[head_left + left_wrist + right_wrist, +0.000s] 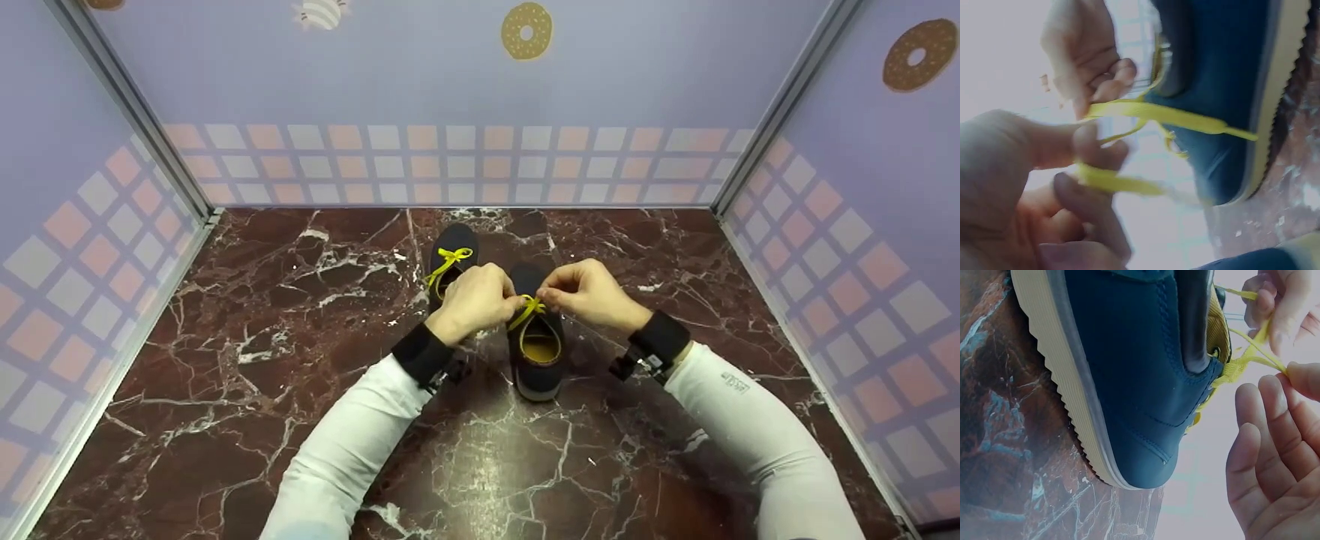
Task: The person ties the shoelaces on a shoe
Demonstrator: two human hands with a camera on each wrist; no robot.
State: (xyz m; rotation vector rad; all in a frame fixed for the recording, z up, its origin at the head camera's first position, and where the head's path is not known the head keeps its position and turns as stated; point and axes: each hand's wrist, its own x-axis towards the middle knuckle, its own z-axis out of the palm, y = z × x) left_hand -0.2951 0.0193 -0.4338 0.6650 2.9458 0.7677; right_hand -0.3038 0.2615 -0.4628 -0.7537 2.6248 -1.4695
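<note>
A dark shoe with a yellow insole stands upright on the floor, its toe away from me. My left hand pinches its yellow shoelace on the left. On the right, my right hand grips another part of the lace between thumb and index finger, with the other fingers loosely bent in the right wrist view. Between the hands the lace is crossed above the shoe's tongue; whether it is knotted, I cannot tell. One lace end hangs past the left fingers.
To the left, partly behind my left hand, stands a second dark shoe with its yellow lace tied in a bow. Brown marbled floor lies around both. Patterned panels enclose the back and both sides.
</note>
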